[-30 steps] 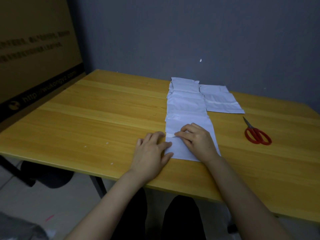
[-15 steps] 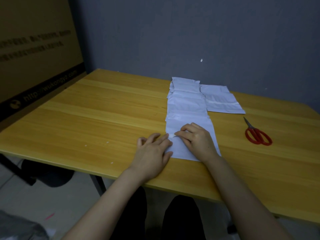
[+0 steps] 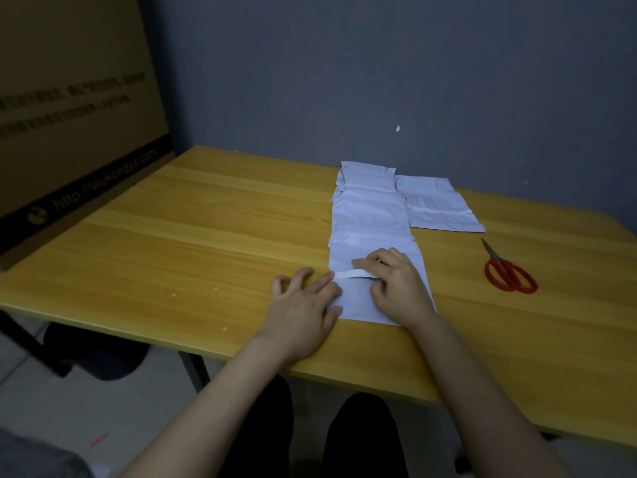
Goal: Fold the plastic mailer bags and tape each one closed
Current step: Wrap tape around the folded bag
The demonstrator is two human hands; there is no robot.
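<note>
On the table [image 3: 206, 253], the left hand [image 3: 303, 305] lies with fingers spread and lightly bent, their tips pressing the left edge of the nearest bag [image 3: 358, 301], whose white strip [image 3: 351, 273] runs from those tips rightward into the curled, pinching fingers of the right hand [image 3: 396, 288], with scissors [image 3: 510, 274] well apart to the right of them.
</note>
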